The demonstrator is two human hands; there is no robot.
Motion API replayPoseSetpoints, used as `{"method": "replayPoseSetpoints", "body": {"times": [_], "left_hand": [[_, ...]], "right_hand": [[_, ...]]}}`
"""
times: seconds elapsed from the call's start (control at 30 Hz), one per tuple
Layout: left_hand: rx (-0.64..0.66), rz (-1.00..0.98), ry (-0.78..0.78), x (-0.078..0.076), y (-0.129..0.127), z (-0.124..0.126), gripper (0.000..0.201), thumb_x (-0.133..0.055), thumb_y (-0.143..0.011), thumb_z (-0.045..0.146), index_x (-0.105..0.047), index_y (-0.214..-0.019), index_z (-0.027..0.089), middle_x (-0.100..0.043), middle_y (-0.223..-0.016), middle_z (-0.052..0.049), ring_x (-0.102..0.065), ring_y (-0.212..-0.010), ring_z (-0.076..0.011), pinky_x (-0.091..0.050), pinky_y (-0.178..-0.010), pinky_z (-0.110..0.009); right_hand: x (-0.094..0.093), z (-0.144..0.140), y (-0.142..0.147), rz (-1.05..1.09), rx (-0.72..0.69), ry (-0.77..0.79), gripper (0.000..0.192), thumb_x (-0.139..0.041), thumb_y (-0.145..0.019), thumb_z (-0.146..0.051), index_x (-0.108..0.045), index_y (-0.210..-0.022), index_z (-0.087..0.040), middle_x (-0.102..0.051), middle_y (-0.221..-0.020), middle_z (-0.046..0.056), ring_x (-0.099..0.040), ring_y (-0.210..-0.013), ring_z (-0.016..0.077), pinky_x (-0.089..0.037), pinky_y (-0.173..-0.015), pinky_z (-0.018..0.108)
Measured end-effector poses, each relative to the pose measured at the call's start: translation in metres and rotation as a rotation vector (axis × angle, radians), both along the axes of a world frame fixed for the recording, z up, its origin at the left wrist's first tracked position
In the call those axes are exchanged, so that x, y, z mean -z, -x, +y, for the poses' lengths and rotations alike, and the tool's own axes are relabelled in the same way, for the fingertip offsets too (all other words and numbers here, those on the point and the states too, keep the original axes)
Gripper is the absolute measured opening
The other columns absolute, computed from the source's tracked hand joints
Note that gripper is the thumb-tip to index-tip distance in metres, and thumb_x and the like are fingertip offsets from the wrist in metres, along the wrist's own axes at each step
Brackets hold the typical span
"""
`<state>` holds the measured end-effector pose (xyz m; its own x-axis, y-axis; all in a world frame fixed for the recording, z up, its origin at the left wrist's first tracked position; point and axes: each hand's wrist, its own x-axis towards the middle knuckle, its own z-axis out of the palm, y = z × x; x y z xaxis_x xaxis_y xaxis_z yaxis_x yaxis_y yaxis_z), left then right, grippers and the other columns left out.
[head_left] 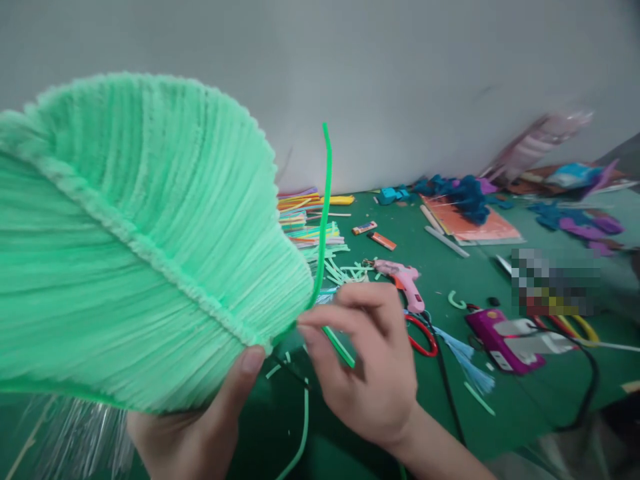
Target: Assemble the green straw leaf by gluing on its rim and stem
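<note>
Head view: A fuzzy green leaf [190,200], base gripped in the left hand [200,427], is held above the desk [445,280]; fingers of the right hand [373,367] pinch a green strip [326,193] (one end juts upward); a glue gun [404,275] lies beyond.

Green leaf [200,200] cropped at left, left hand [200,430] partly hidden behind.

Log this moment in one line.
Left hand: holds leaf shape | right hand: pinches green strip at its edge | glue gun: on table
</note>
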<state>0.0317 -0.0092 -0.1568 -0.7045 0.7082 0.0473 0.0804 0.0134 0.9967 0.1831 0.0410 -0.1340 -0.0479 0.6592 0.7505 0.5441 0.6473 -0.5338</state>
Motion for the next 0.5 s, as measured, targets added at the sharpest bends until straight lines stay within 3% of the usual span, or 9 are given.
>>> {"method": "replayPoseSetpoints", "body": {"times": [0.07, 0.13, 0.27, 0.33, 0.4, 0.47, 0.5], "left_hand": [[-0.061, -0.018, -0.039, -0.005, -0.003, 0.003, 0.035, -0.092, -0.054, 0.018, -0.075, -0.084, 0.023, -0.072, -0.076, 0.005, -0.068, -0.083, -0.0173, -0.056, -0.075, -0.023], [-0.039, -0.071, -0.073, -0.009, -0.004, 0.006, 0.031, -0.094, -0.055, 0.024, -0.076, -0.080, 0.022, -0.072, -0.073, 0.005, -0.068, -0.081, -0.0150, -0.055, -0.076, -0.020], [0.005, -0.116, -0.088, -0.012, -0.006, 0.010, 0.034, -0.092, -0.058, 0.028, -0.076, -0.087, 0.021, -0.074, -0.080, 0.003, -0.070, -0.086, -0.0166, -0.056, -0.083, -0.023], [0.008, -0.126, -0.098, -0.013, -0.006, 0.013, 0.037, -0.091, -0.060, 0.029, -0.075, -0.092, 0.021, -0.075, -0.085, 0.002, -0.070, -0.091, -0.0185, -0.056, -0.087, -0.026], [0.013, -0.139, -0.099, -0.012, -0.005, 0.014, 0.042, -0.091, -0.061, 0.032, -0.075, -0.098, 0.021, -0.076, -0.094, 0.000, -0.071, -0.096, -0.0201, -0.056, -0.092, -0.029], [0.007, -0.126, -0.062, -0.010, -0.002, 0.014, 0.049, -0.090, -0.062, 0.035, -0.074, -0.106, 0.022, -0.075, -0.102, -0.001, -0.070, -0.100, -0.0207, -0.054, -0.097, -0.031], [0.009, -0.098, -0.045, -0.008, -0.001, 0.013, 0.050, -0.089, -0.063, 0.037, -0.074, -0.108, 0.022, -0.075, -0.104, -0.001, -0.070, -0.100, -0.0207, -0.053, -0.098, -0.032]], "right_hand": [[0.002, 0.004, -0.006, 0.233, 0.029, 0.049, 0.010, -0.053, -0.095, -0.015, -0.060, -0.098, -0.023, -0.051, -0.096, 0.004, -0.056, -0.089, 0.0173, -0.048, -0.080, 0.035], [0.001, 0.009, -0.012, 0.470, 0.003, 0.081, 0.011, -0.046, -0.100, -0.019, -0.054, -0.095, -0.023, -0.051, -0.095, 0.004, -0.055, -0.087, 0.0175, -0.047, -0.076, 0.035], [-0.003, 0.014, -0.026, 0.700, -0.090, 0.105, 0.028, -0.041, -0.103, -0.025, -0.049, -0.077, -0.022, -0.045, -0.073, 0.000, -0.049, -0.070, 0.0157, -0.042, -0.065, 0.032], [-0.004, 0.012, -0.032, 0.665, -0.157, 0.148, 0.039, -0.039, -0.105, -0.023, -0.045, -0.066, -0.021, -0.039, -0.061, -0.002, -0.045, -0.059, 0.0138, -0.040, -0.060, 0.032], [-0.002, 0.008, -0.037, 0.478, -0.174, 0.199, 0.036, -0.049, -0.102, -0.022, -0.053, -0.067, -0.020, -0.047, -0.061, -0.002, -0.049, -0.060, 0.0141, -0.042, -0.060, 0.032], [0.000, 0.004, -0.038, 0.239, -0.090, 0.207, 0.006, -0.065, -0.093, -0.017, -0.068, -0.091, -0.022, -0.064, -0.086, 0.003, -0.060, -0.081, 0.0184, -0.047, -0.071, 0.034], [0.000, 0.002, -0.037, 0.144, -0.041, 0.187, 0.021, -0.071, -0.088, -0.014, -0.070, -0.106, -0.025, -0.065, -0.103, 0.005, -0.061, -0.095, 0.0211, -0.048, -0.078, 0.036]]}}
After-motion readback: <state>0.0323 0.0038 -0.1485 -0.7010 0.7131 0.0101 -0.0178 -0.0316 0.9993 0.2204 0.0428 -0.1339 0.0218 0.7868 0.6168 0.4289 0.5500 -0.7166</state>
